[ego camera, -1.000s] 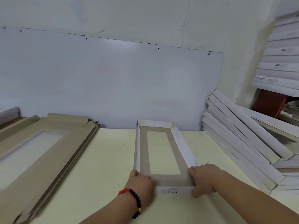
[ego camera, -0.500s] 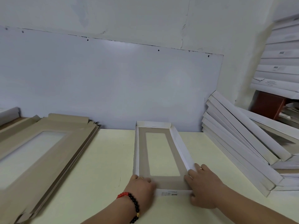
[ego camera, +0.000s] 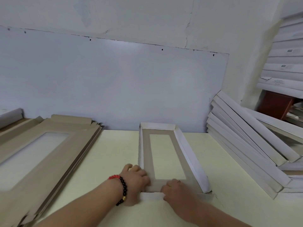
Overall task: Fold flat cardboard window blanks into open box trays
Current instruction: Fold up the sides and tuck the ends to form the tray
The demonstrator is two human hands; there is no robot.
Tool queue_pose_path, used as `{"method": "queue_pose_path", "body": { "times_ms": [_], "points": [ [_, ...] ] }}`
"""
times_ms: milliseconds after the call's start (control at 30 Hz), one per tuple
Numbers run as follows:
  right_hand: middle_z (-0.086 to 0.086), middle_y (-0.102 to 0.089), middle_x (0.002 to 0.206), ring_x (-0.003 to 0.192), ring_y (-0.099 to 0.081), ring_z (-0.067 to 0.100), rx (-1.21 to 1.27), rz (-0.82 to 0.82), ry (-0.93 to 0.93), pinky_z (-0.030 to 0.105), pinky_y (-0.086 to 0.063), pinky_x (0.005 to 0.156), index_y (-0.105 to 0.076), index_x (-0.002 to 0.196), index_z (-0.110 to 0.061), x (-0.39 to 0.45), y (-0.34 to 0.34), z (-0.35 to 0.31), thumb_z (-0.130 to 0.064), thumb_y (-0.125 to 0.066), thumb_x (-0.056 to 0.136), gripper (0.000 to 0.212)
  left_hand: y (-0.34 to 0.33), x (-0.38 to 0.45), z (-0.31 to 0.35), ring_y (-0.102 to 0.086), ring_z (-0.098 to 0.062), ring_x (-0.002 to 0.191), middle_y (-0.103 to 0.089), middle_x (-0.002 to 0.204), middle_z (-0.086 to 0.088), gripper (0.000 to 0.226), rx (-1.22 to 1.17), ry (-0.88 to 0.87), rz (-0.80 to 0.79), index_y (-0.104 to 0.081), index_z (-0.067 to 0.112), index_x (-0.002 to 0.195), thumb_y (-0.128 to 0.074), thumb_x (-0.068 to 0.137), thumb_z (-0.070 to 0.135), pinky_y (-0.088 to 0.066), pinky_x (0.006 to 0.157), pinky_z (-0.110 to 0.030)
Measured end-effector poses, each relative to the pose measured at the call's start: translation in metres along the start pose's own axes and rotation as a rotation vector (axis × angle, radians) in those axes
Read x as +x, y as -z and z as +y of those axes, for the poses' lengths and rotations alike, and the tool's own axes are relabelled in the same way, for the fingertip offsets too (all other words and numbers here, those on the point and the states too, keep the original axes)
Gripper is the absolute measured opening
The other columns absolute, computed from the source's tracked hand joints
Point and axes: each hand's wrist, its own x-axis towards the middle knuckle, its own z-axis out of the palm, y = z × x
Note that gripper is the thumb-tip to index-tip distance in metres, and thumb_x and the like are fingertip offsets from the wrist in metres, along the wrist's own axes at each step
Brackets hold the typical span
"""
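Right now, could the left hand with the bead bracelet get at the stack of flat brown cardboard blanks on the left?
Probably yes. The stack of flat brown cardboard blanks lies beside the left hand, with only bare cream tabletop between them. But that hand is pressing the half-folded tray and would have to let go.

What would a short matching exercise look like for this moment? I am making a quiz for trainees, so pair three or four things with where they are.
Things:
1. stack of flat blanks
2. tray being folded
3. pile of folded trays
4. beaded bracelet

Places:
A. leaning at the right of the table
B. on the left wrist
C. lying at the left of the table
D. in the middle, under both hands

Pairs: 1-C, 2-D, 3-A, 4-B
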Motion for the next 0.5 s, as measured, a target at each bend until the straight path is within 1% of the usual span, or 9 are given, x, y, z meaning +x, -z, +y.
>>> {"method": "queue_pose_path", "body": {
  "times_ms": [33,67,100,167,267,367,500],
  "points": [
    [0.013,-0.058,0.104,0.099,-0.053,0.03,-0.05,-0.041,0.069,0.037,-0.04,0.086,-0.062,0.105,-0.008,0.002,-0.002,0.001,-0.017,-0.051,0.095,0.017,0.002,0.001,-0.007,-0.029,-0.02,0.129,-0.042,0.134,0.004,0.055,0.028,-0.001,-0.026,-0.044,0.028,0.133,-0.057,0.08,0.018,-0.015,0.11,-0.037],
    [0.016,-0.054,0.113,0.106,-0.048,0.032,-0.088,-0.081,0.115,0.041,-0.038,0.09,-0.055,0.115,-0.006,0.006,-0.004,0.002,-0.016,-0.042,0.1,0.023,0.004,0.003,-0.012,-0.028,-0.021,0.131,-0.04,0.138,0.003,0.058,0.07,-0.009,-0.046,-0.041,0.029,0.136,-0.056,0.082,0.017,-0.016,0.11,-0.037],
    [0.016,-0.052,0.117,0.109,-0.046,0.033,-0.099,-0.12,0.111,0.042,-0.038,0.092,-0.05,0.12,-0.006,0.008,-0.002,0.001,-0.017,-0.038,0.102,0.025,0.005,0.006,-0.014,-0.029,-0.022,0.131,-0.041,0.139,0.003,0.057,0.116,-0.025,-0.059,-0.041,0.029,0.138,-0.055,0.084,0.018,-0.019,0.109,-0.037],
    [0.015,-0.05,0.117,0.109,-0.045,0.032,-0.051,-0.165,0.065,0.043,-0.038,0.091,-0.045,0.122,-0.007,0.01,0.001,-0.002,-0.013,-0.036,0.101,0.023,0.005,0.012,-0.014,-0.032,-0.025,0.128,-0.045,0.134,0.002,0.045,0.194,-0.07,-0.069,-0.046,0.029,0.133,-0.05,0.089,0.02,-0.025,0.106,-0.038],
    [0.013,-0.046,0.118,0.109,-0.042,0.031,0.015,-0.128,0.035,0.045,-0.04,0.088,-0.045,0.118,-0.01,0.01,-0.004,-0.006,-0.003,-0.038,0.095,0.025,0.005,0.02,-0.007,-0.035,-0.026,0.123,-0.051,0.124,0.0,0.032,0.275,-0.13,-0.065,-0.051,0.022,0.122,-0.05,0.09,0.018,-0.027,0.102,-0.038],
    [0.012,-0.043,0.122,0.11,-0.042,0.03,0.021,-0.073,0.003,0.043,-0.04,0.085,-0.045,0.119,-0.012,0.007,-0.01,-0.007,-0.004,-0.04,0.092,0.029,0.006,0.026,-0.003,-0.036,-0.028,0.12,-0.051,0.121,-0.003,0.029,0.311,-0.195,-0.044,-0.052,0.02,0.118,-0.053,0.089,0.015,-0.029,0.102,-0.038],
    [0.01,-0.04,0.124,0.112,-0.041,0.03,0.018,-0.042,-0.017,0.043,-0.04,0.084,-0.042,0.122,-0.012,0.008,-0.015,-0.009,-0.007,-0.04,0.092,0.031,0.005,0.028,-0.001,-0.039,-0.027,0.114,-0.051,0.115,-0.003,0.025,0.304,-0.275,-0.029,-0.055,0.02,0.109,-0.055,0.086,0.011,-0.031,0.099,-0.036]
  ]
}}
